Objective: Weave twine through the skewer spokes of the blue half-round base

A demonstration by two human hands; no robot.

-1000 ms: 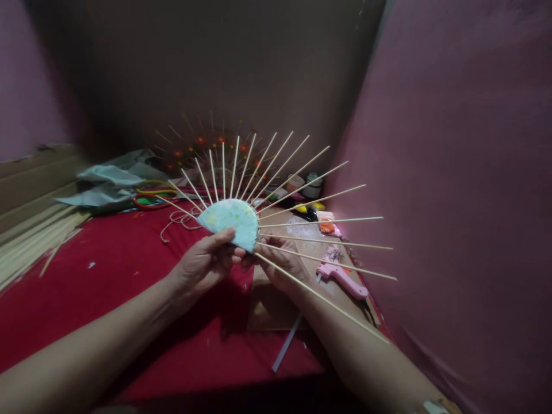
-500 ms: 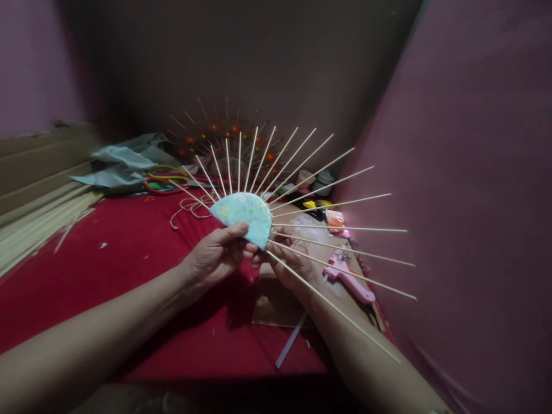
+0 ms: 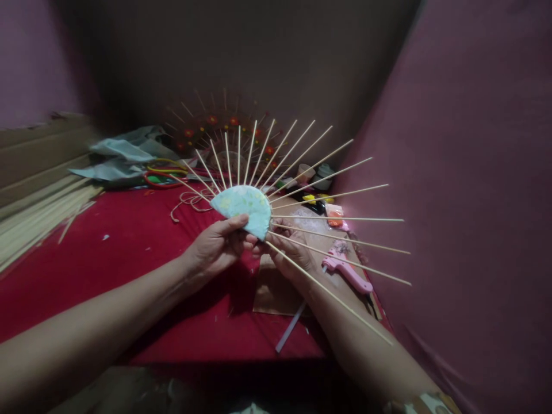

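A half-round, pale blue cloth-covered piece [image 3: 245, 208] with a faint floral print is held up above the table. Several thin wooden sticks [image 3: 336, 218] fan out from its curved edge like rays. My left hand [image 3: 219, 244] grips its lower straight edge, thumb on the front. Behind the lower right end of the piece is my right hand [image 3: 291, 253], fingers closed around that end; the sticks partly cover it. The lowest stick passes in front of my right forearm.
A pink glue gun [image 3: 347, 268] with a glue stick lies on cardboard [image 3: 276, 290] at right. Red-handled scissors [image 3: 164, 179], grey-blue cloth [image 3: 123, 152] and twine [image 3: 190, 204] lie behind. Loose sticks [image 3: 47, 215] are stacked left. A finished-looking decorated fan [image 3: 230, 135] stands at the back.
The view has shifted slightly, so the piece and sticks appear a little higher. Both hands keep the same hold on it.
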